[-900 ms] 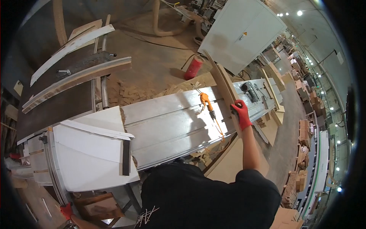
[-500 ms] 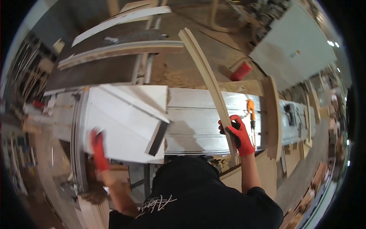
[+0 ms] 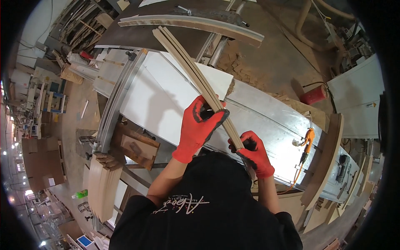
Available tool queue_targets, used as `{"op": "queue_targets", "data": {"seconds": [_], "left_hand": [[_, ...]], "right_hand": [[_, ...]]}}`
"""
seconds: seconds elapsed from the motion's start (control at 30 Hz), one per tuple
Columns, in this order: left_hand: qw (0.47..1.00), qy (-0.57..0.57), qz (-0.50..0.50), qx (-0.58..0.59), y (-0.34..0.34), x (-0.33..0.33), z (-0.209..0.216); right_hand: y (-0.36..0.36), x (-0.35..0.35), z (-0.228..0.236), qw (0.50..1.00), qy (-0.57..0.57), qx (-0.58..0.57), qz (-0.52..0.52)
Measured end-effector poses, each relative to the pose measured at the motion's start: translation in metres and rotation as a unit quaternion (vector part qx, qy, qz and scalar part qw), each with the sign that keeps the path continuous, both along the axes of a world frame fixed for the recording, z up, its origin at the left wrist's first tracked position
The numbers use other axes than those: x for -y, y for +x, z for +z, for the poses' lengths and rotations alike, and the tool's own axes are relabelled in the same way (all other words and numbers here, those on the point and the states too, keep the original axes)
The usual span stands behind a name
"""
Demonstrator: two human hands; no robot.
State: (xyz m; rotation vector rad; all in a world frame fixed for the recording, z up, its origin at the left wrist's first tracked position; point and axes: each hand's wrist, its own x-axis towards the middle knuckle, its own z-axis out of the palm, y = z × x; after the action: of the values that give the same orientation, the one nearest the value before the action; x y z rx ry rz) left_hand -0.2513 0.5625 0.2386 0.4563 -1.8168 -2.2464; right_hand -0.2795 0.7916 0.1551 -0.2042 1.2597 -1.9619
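Both of my hands wear red gloves with black palms and fingertips. A long, pale wooden strip with grooves along its length slants between them, its far end up and to the left. Around its middle closes my left hand, thumb across the near side. My right hand grips the strip's near end. Beneath the strip lies a large white panel on the metal machine table.
At the right of the table lies an orange air gun, beside an upright curved board. A stack of wooden pieces stands at lower left. Beyond the table are a long wood-edged rail and a red cylinder on the floor.
My left hand has come over from the left and now holds the strip with the right hand. The strip has tilted further left, and the whole view has turned.
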Motion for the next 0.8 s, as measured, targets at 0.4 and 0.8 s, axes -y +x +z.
{"op": "queue_targets", "data": {"seconds": [0.4, 0.8], "left_hand": [[0.999, 0.013, -0.008, 0.035, 0.011, -0.005, -0.001], [0.998, 0.059, -0.005, 0.010, 0.015, -0.004, 0.003]], "right_hand": [[0.013, -0.008, -0.007, 1.000, 0.002, 0.007, 0.001], [0.015, -0.007, 0.001, 0.999, -0.010, 0.034, 0.025]]}}
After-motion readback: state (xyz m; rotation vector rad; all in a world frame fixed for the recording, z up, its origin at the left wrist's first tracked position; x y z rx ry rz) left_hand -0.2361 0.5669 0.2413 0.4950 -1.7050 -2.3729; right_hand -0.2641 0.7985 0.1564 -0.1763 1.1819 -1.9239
